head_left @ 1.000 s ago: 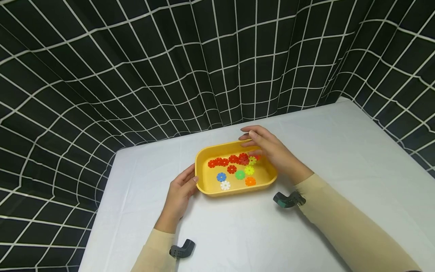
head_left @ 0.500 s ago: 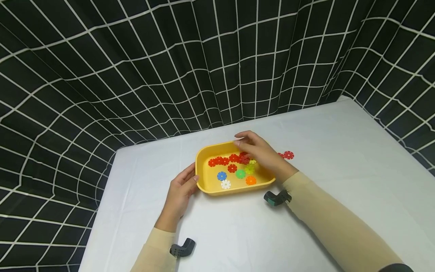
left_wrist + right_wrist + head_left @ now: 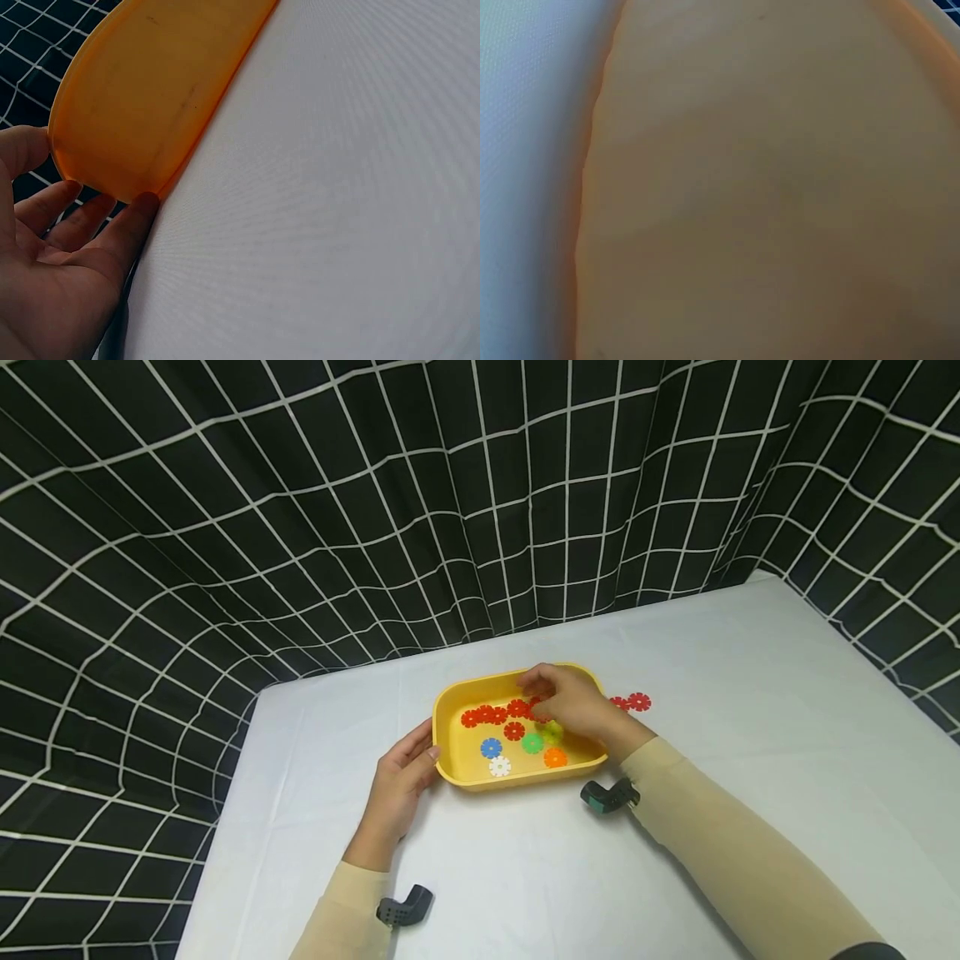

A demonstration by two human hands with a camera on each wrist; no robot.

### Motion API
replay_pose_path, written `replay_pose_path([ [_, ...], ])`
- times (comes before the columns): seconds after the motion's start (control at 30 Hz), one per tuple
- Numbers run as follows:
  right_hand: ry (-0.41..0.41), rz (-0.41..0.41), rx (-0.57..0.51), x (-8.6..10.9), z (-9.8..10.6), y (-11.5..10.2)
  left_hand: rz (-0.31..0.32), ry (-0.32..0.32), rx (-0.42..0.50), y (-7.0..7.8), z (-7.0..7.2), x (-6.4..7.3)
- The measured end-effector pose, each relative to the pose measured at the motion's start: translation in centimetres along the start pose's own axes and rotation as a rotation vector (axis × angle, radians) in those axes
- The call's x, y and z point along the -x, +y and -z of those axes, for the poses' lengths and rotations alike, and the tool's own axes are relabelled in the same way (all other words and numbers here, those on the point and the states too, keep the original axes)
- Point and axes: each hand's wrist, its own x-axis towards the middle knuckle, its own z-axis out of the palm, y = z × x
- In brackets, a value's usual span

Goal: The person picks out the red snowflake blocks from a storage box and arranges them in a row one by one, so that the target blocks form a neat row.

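A yellow plastic tray (image 3: pixel 465 775) rests on the table with notched plastic discs in it. My left hand (image 3: pixel 403 778) grips its left end, thumb over the rim; the left wrist view shows the fingers against the tray's outer wall (image 3: pixel 142 97). My right hand (image 3: pixel 570 700) reaches inside over the red discs (image 3: pixel 485 714), its bent fingers and thumb apart around some of them. Blue (image 3: pixel 491 748), white (image 3: pixel 500 767), green (image 3: pixel 532 743) and orange (image 3: pixel 556 758) discs lie nearer me. A yellow disc (image 3: pixel 552 732) is partly under the hand. The right wrist view shows only tray wall (image 3: pixel 765 150).
Red discs (image 3: pixel 639 702) lie on the white tablecloth (image 3: pixel 720 693) just right of the tray, partly behind the right wrist. A black curtain with a white grid (image 3: pixel 390 527) hangs along the table's back and sides.
My right hand drew back left from the tray's far right rim, then lowered into the tray over the red discs. Red discs on the cloth came into sight. The left hand stayed put.
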Motion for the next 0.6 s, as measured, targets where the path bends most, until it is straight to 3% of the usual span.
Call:
replay_pose_path([
  [0.4,-0.005,0.063,0.278,0.06,-0.54,0.33,-0.002,-0.01,-0.007,-0.03,0.11,-0.06],
  [0.6,0.012,0.021,0.262,-0.06,-0.6,0.15,-0.005,-0.008,-0.017,-0.03,0.06,-0.02],
])
